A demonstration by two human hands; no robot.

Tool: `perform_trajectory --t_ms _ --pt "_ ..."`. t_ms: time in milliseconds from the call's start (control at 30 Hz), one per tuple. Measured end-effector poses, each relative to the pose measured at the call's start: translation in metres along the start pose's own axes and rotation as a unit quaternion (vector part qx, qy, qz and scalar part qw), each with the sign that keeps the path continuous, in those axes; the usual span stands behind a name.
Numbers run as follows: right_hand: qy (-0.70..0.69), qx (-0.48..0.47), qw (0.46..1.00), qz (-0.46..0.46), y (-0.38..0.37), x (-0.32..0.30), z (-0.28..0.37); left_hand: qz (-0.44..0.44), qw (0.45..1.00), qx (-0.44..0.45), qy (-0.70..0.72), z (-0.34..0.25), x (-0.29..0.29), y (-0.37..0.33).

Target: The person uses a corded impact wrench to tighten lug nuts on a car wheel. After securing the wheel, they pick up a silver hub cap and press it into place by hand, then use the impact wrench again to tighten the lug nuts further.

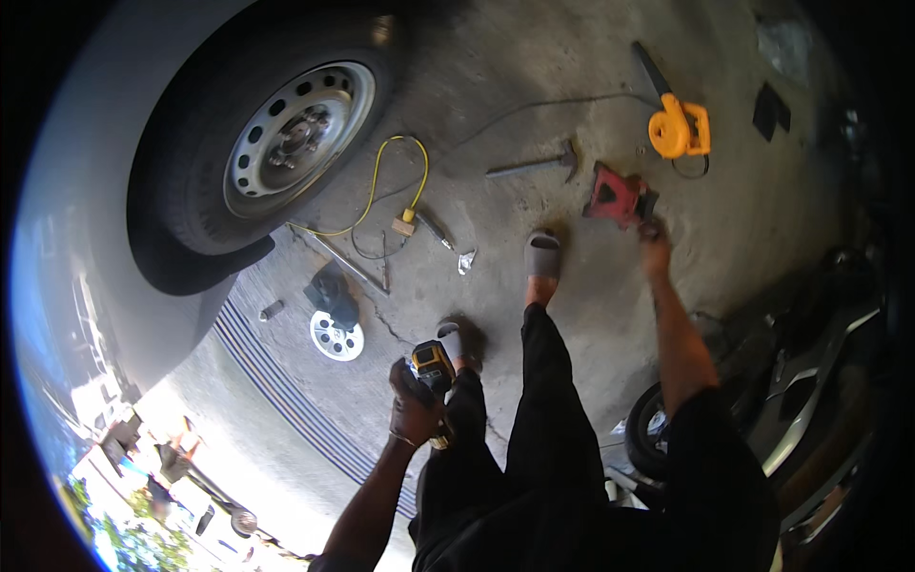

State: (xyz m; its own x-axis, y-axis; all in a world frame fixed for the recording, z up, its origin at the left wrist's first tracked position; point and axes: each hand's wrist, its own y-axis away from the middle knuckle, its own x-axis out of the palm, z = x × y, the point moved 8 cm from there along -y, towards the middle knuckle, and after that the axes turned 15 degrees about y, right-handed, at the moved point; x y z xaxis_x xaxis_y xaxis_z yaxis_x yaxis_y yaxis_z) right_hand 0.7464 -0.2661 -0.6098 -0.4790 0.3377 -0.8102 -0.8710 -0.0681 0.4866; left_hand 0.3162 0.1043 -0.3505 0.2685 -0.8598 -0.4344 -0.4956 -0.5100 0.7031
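My left hand (412, 412) is wrapped around the grip of a yellow-and-black cordless power tool (434, 366), held in front of my left leg. Its exact kind is hard to make out at this angle. My right arm reaches forward, and my right hand (652, 234) is closed on the near end of a red jack stand (615, 194). Whether the stand rests on the floor or hangs just above it, I cannot tell. A claw hammer (534, 170) lies on the concrete left of the stand.
A silver vehicle's wheel (303, 133) fills the upper left. A yellow cord (374, 181), a metal bar (348, 261) and a white hubcap (336, 337) lie near it. An orange blower (681, 129) sits at the upper right. A motorcycle (796, 400) stands at right.
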Motion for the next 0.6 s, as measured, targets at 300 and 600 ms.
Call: perform_trajectory --t_ms 300,600 --pt "-0.009 -0.496 0.849 0.181 0.299 0.069 0.326 -0.047 0.964 -0.067 0.251 -0.047 -0.076 -0.113" --pt "-0.193 -0.4 0.888 0.122 0.236 0.163 0.464 -0.075 0.895 0.107 0.426 -0.067 -0.158 -0.261"
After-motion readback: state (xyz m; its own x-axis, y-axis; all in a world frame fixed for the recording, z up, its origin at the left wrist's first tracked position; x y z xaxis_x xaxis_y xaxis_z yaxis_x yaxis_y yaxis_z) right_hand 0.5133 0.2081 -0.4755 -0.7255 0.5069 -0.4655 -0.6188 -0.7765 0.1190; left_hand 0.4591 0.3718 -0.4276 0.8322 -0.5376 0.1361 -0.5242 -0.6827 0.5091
